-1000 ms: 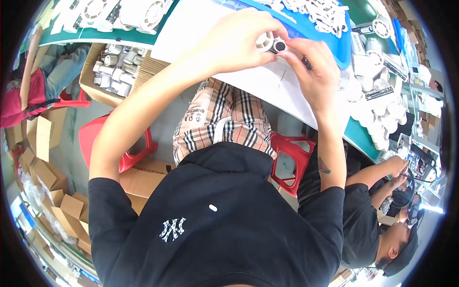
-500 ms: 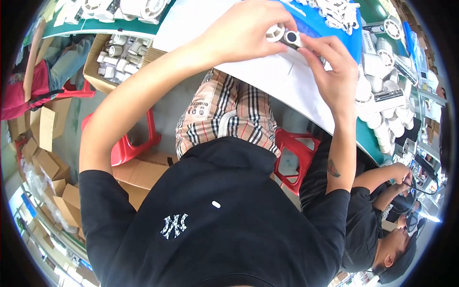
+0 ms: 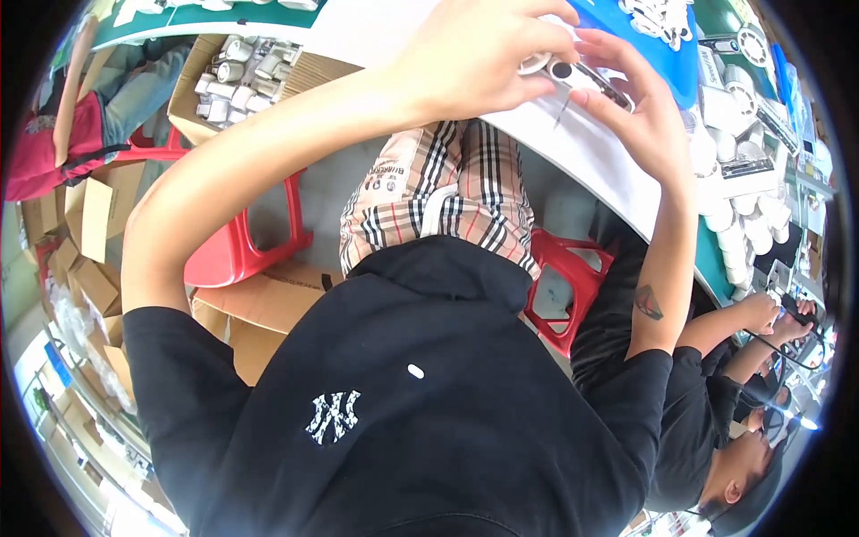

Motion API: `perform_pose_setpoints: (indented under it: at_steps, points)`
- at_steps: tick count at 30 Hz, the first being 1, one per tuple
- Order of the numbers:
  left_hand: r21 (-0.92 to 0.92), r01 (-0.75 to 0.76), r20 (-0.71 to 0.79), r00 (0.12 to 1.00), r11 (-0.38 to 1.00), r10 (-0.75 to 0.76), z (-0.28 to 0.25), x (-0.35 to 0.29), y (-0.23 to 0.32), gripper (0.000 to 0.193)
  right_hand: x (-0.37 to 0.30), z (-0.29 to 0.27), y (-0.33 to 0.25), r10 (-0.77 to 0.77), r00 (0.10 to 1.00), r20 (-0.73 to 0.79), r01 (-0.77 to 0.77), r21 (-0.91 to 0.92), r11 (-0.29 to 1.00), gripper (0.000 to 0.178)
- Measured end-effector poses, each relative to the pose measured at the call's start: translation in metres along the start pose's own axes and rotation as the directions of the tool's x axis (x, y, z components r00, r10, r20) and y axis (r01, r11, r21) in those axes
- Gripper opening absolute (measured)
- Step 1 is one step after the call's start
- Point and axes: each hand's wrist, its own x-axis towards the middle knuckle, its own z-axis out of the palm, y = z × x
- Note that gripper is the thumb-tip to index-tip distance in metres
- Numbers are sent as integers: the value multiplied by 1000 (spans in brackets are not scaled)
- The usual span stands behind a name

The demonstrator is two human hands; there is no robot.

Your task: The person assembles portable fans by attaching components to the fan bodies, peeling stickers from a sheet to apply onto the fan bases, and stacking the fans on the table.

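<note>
Beside the blue tray (image 3: 677,73), the left hand (image 3: 488,58) pinches a white part (image 3: 561,70) as the right hand (image 3: 646,109) now curls wider around it, suggesting regripping, contact unclear.

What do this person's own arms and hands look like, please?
The left hand and the right hand are bare, with no gloves or watch visible. Short black sleeves cover the upper arms. Near the elbow, the right forearm has a dark tattoo with some red.
</note>
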Motion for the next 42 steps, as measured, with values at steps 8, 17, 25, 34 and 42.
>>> perform_pose_setpoints:
  at_steps: [8,17,25,34,42]
  points:
    - [154,239,86,963,959,-254,20,1,13,36,-17,19,-2,-261,965,-34,230,-375,898,52]
    - [77,578,255,776,812,-577,-6,26,30,31,-9,19,-4,210,978,-2,-204,226,952,44]
    - [-407,520,-80,798,751,-597,-36,6,17,32,5,7,-3,-59,905,-422,302,537,788,33]
    - [-712,323,-316,646,623,-695,-77,-74,11,72,55,74,-45,-175,982,-75,157,-199,967,31]
    - [-864,115,-297,668,489,-682,-69,-86,10,36,87,121,-69,-35,987,-157,5,-187,982,25]
